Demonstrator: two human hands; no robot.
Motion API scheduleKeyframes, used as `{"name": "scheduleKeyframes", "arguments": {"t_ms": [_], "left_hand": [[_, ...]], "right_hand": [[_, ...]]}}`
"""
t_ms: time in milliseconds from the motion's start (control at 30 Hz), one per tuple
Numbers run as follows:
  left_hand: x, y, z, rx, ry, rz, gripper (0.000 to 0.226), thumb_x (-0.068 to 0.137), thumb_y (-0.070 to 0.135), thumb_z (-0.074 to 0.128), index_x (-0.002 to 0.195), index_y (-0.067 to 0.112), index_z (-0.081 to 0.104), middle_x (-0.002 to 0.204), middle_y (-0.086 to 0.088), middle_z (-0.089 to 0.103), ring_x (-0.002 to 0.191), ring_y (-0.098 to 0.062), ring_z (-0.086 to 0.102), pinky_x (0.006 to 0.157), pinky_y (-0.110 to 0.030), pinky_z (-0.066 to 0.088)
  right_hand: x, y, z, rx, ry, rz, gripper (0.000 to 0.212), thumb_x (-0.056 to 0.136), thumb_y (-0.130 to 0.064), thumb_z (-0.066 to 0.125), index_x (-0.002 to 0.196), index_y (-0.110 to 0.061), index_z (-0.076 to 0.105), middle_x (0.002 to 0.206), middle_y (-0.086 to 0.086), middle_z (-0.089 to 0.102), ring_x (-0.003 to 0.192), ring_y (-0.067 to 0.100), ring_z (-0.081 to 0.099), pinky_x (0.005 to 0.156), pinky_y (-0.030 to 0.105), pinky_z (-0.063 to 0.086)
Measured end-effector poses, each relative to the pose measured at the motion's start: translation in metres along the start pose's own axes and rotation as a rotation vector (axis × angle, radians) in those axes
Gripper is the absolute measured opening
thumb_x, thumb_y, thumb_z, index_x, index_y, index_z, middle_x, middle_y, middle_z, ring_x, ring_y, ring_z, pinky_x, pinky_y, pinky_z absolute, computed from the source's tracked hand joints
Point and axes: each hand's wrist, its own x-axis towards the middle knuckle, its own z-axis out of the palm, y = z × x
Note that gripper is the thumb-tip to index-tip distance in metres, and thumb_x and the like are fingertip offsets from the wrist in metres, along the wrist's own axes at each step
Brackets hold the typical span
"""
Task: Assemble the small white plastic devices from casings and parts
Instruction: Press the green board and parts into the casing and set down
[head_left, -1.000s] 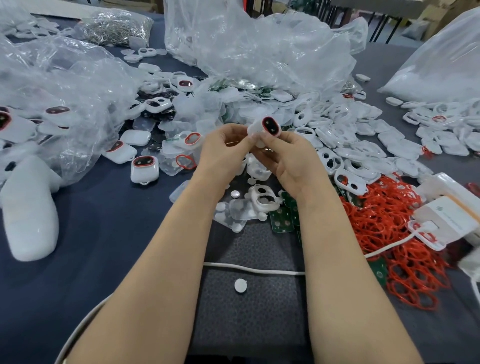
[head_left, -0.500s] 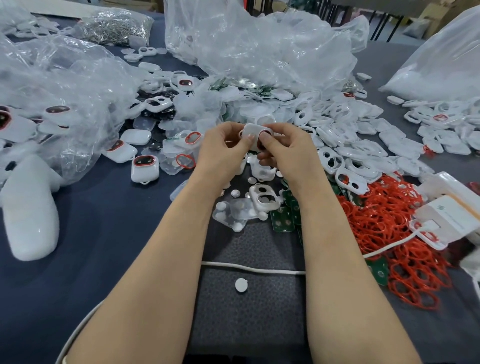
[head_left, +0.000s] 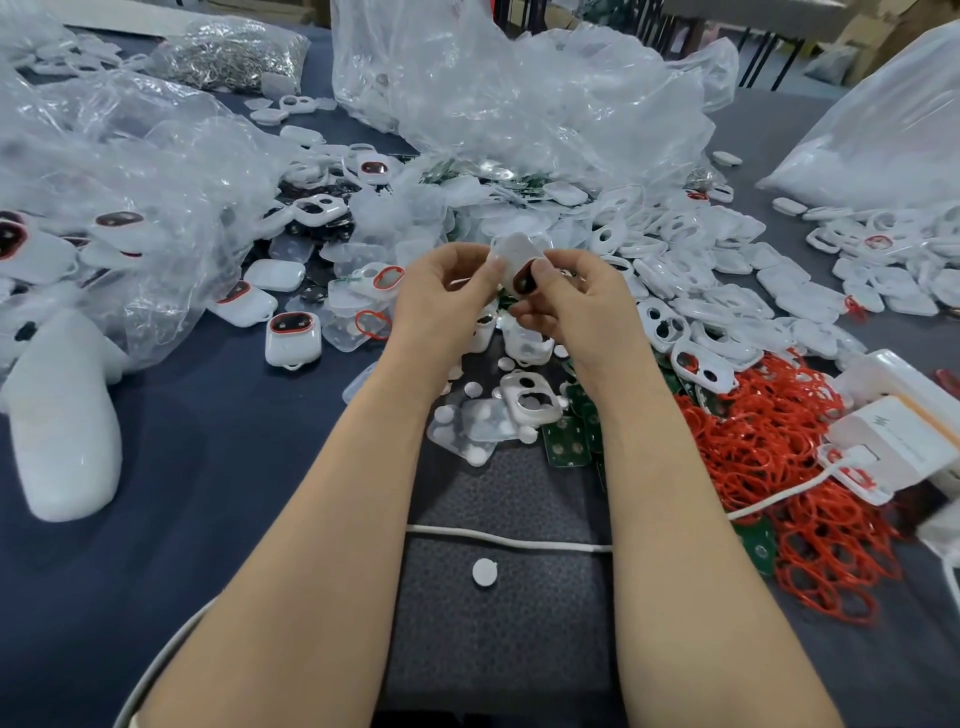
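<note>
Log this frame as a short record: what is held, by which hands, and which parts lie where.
held: white device with a red-rimmed window, off the table
left hand: pinches the device's left edge
right hand: pinches its lower right end
right of hands: red rings, white casings
near right wrist: green boards
left of hands: finished unit on the table

Soft, even light is coming from overhead, so shadows on the table (head_left: 208, 441) are looking faint. Glare is bouncing off the clear bags (head_left: 519, 104) far back. The left hand (head_left: 447, 296), right hand (head_left: 576, 301) and white device (head_left: 511, 254) are showing fairly sharp; edges are bending and smearing.
</note>
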Motion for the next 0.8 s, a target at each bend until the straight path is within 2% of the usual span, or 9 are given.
{"name": "scheduleKeyframes", "arguments": {"t_ms": [67,167,333,367,433,500,633,700,800], "left_hand": [[0.002,0.000,-0.001,0.115,0.015,0.049,0.007,0.092,0.018,0.063,0.097,0.014,0.064,0.087,0.004,0.067,0.085,-0.012,0.063,0.090,-0.036,0.053],[0.001,0.000,-0.002,0.330,0.026,0.154,0.002,0.093,0.022,0.062,0.091,0.023,0.062,0.083,0.011,0.065,0.075,-0.011,0.061,0.080,-0.035,0.053],[-0.001,-0.001,-0.002,0.374,-0.010,0.169,0.010,0.092,0.022,0.063,0.097,0.014,0.065,0.092,0.000,0.071,0.083,-0.018,0.068,0.083,-0.041,0.054],[-0.001,-0.001,-0.003,0.380,-0.017,0.171,0.011,0.092,0.023,0.063,0.097,0.014,0.066,0.092,0.000,0.071,0.083,-0.018,0.068,0.083,-0.041,0.055],[-0.001,-0.002,-0.004,0.414,-0.031,0.181,0.009,0.092,0.022,0.063,0.096,0.014,0.065,0.090,0.002,0.070,0.081,-0.016,0.068,0.080,-0.038,0.055],[-0.001,-0.005,-0.004,0.472,-0.039,0.191,0.006,0.092,0.020,0.062,0.094,0.014,0.064,0.085,0.003,0.068,0.078,-0.016,0.067,0.075,-0.031,0.054],[-0.001,-0.007,-0.001,0.518,-0.027,0.196,0.002,0.093,0.017,0.060,0.091,0.016,0.060,0.072,0.008,0.062,0.066,-0.010,0.060,0.055,-0.009,0.041],[-0.002,-0.006,0.000,0.516,-0.018,0.197,0.004,0.093,0.015,0.059,0.093,0.012,0.061,0.074,0.003,0.063,0.067,-0.013,0.060,0.054,-0.010,0.040],[-0.003,-0.006,0.001,0.513,-0.003,0.213,0.006,0.093,0.014,0.057,0.094,0.010,0.061,0.080,-0.001,0.066,0.072,-0.017,0.064,0.060,-0.019,0.044]], "right_hand": [[0.001,0.002,-0.002,-0.138,0.002,-0.046,0.004,0.096,-0.018,0.056,0.097,-0.018,0.060,0.088,0.002,0.068,0.063,0.004,0.062,0.058,0.020,0.051],[0.003,0.003,-0.004,-0.325,0.004,-0.171,0.013,0.094,-0.022,0.059,0.105,-0.020,0.065,0.098,-0.006,0.067,0.080,0.005,0.057,0.077,0.031,0.051],[0.002,0.004,-0.002,-0.227,-0.042,-0.168,0.008,0.094,-0.015,0.058,0.097,-0.016,0.066,0.089,0.000,0.069,0.071,0.004,0.066,0.062,0.019,0.053],[0.001,0.005,-0.002,-0.221,-0.061,-0.167,0.007,0.094,-0.015,0.059,0.094,-0.017,0.066,0.088,0.003,0.070,0.075,0.007,0.068,0.064,0.022,0.056],[0.001,0.008,-0.001,-0.250,-0.078,-0.155,0.007,0.093,-0.016,0.061,0.091,-0.018,0.067,0.091,0.007,0.071,0.085,0.019,0.069,0.075,0.037,0.059],[-0.001,0.010,0.000,-0.270,-0.074,-0.131,0.008,0.092,-0.017,0.061,0.086,-0.019,0.066,0.092,0.010,0.071,0.089,0.026,0.068,0.080,0.048,0.057],[-0.001,0.012,0.004,-0.341,-0.025,-0.132,0.012,0.092,-0.021,0.060,0.081,-0.026,0.061,0.090,0.004,0.070,0.089,0.025,0.067,0.082,0.051,0.054],[-0.002,0.012,0.007,-0.346,-0.013,-0.130,0.014,0.092,-0.022,0.059,0.079,-0.026,0.059,0.090,0.004,0.069,0.090,0.026,0.066,0.084,0.052,0.053],[-0.001,0.011,0.008,-0.357,-0.001,-0.112,0.015,0.093,-0.022,0.058,0.079,-0.026,0.058,0.091,0.004,0.068,0.091,0.026,0.065,0.086,0.051,0.052]]}}
